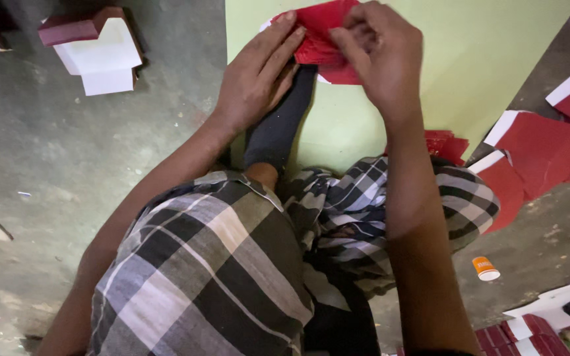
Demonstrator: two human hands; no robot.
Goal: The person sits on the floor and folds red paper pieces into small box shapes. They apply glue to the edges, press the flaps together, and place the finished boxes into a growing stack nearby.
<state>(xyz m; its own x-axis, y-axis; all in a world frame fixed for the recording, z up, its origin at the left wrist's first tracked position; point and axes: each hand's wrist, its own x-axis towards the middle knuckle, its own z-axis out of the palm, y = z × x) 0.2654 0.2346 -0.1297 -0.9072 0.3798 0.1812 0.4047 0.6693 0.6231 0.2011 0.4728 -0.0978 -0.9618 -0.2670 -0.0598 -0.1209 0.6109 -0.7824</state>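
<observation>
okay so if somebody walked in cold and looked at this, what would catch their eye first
Most likely the bright red paper piece at top centre, pinched and folded between the left hand and the right hand over a pale green sheet on the floor. Next, the checked cloth over the person's knees fills the lower middle. More red sheets with white edges lie scattered at the right, with a small orange cup below them.

Count: 2 hands, left hand [255,76] and right hand [380,56], both on 1 red paper piece [321,33]. 1 green sheet [470,59]. 1 orange cup [485,268]. Red card sheets [542,155] at floor's right edge: several, overlapping, exact number unclear.
</observation>
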